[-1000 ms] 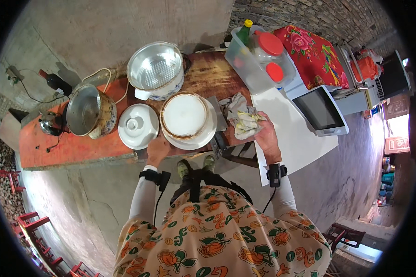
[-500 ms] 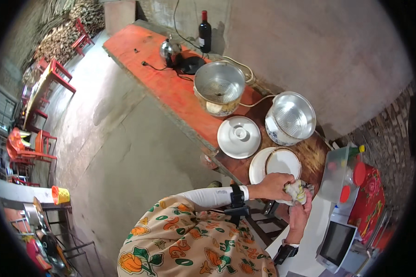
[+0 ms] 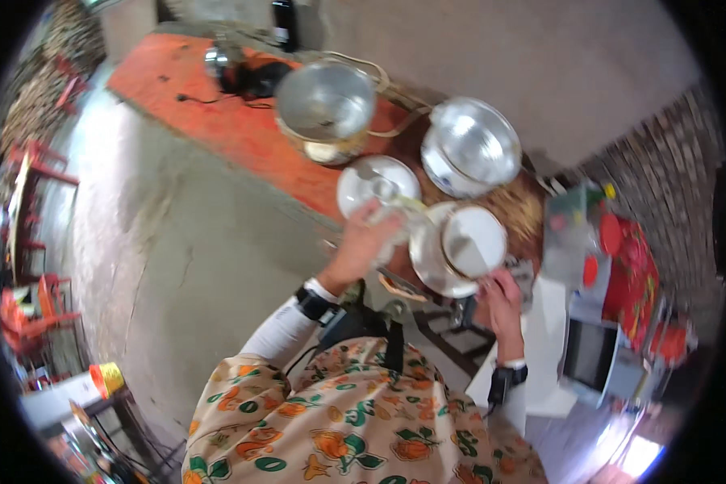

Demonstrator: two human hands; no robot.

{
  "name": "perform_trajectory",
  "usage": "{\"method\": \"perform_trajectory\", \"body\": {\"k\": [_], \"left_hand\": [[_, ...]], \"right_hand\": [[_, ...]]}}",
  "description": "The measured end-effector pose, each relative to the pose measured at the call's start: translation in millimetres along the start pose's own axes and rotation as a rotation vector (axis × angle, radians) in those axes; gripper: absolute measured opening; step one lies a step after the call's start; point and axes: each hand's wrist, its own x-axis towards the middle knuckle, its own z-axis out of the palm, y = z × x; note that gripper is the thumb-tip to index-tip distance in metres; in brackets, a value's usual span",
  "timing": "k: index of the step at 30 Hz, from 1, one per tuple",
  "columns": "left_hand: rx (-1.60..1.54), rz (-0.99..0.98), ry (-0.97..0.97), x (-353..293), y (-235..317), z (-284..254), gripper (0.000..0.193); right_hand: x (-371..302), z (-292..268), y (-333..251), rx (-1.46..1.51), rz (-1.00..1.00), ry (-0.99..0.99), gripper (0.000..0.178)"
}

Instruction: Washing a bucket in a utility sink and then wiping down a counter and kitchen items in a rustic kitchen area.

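My left hand (image 3: pixel 363 246) is closed on a pale, crumpled cloth (image 3: pixel 406 219), smeared by motion, just in front of a white knobbed lid (image 3: pixel 359 184). To the right, a white round dish with a brownish rim (image 3: pixel 477 242) rests on a larger white plate (image 3: pixel 429 258). The bent fingers of my right hand (image 3: pixel 502 302) meet at the near right edge of that dish; blur hides exactly how they grip. Behind stand two uncovered metal-lined pots, one yellowish and white (image 3: pixel 327 105), the other white with blue marks (image 3: pixel 476 145).
The red-orange table (image 3: pixel 218 133) runs to the far left, holding a metal kettle (image 3: pixel 220 63) and cables. A dark bottle (image 3: pixel 284 26) stands by the wall. On the right are a clear plastic box (image 3: pixel 563 218), a microwave (image 3: pixel 590 355) and a white surface (image 3: pixel 540 339).
My hands have parted. The left moved left toward the knobbed lid with the cloth; the right let go of the cloth and came to the dish's edge. The whole view has shifted.
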Motion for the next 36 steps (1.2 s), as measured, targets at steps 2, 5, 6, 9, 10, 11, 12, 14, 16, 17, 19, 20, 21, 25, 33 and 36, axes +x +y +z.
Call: {"method": "perform_trajectory", "body": {"k": [2, 5, 6, 9, 10, 11, 12, 14, 16, 17, 19, 20, 21, 25, 33, 36], "left_hand": [[-0.171, -0.089, -0.049, 6, 2, -3, 0.019], [-0.307, -0.143, -0.187, 4, -8, -1, 0.024], [0.113, 0.087, -0.181, 3, -25, -10, 0.028], [0.349, 0.151, -0.345, 5, -25, -3, 0.037], [0.188, -0.017, -0.453, 3, -14, 6, 0.043], [0.428, 0.232, -0.481, -6, -1, 19, 0.046], [0.413, 0.218, -0.522, -10, 5, 26, 0.046], [-0.212, -0.315, -0.429, -15, 10, 37, 0.046], [-0.184, -0.341, -0.433, -22, 6, 43, 0.042], [-0.127, -0.355, -0.493, -24, 1, 43, 0.042], [-0.016, -0.385, -0.602, -25, 1, 48, 0.039], [-0.012, -0.393, -0.622, -26, -2, 54, 0.039], [0.081, -0.364, -0.610, -29, -5, 63, 0.031], [0.409, -0.308, -0.954, -16, 5, 110, 0.023], [0.348, -0.410, -1.284, -25, -27, 176, 0.025], [0.393, -0.494, -1.269, -27, -34, 186, 0.018]], "right_hand": [[2, 17, -6, -0.020, 0.043, -0.101, 0.022], [11, 43, -3, -0.137, -0.138, -0.378, 0.054], [14, 56, -11, -0.199, -0.119, -0.393, 0.057], [16, 69, -16, -0.123, -0.018, -0.415, 0.067], [15, 70, -19, -0.085, 0.096, -0.503, 0.067], [11, 71, -11, 0.023, 0.060, -0.513, 0.066], [7, 71, -3, 0.128, 0.015, -0.532, 0.064], [-2, 69, 4, 0.162, 0.003, -0.509, 0.057], [-3, 63, 15, 0.164, -0.042, -0.514, 0.048], [-8, 57, 19, 0.167, -0.046, -0.489, 0.048], [-15, 50, 22, 0.065, 0.086, -0.509, 0.039], [-16, 44, 31, 0.070, 0.080, -0.489, 0.039], [-15, 40, 36, 0.195, -0.053, -0.468, 0.039], [-30, 5, 19, 0.556, -0.004, -0.177, 0.044], [-76, -33, 26, 0.199, -0.091, -0.067, 0.033], [-97, -67, 40, 0.200, -0.011, 0.345, 0.027]]}}
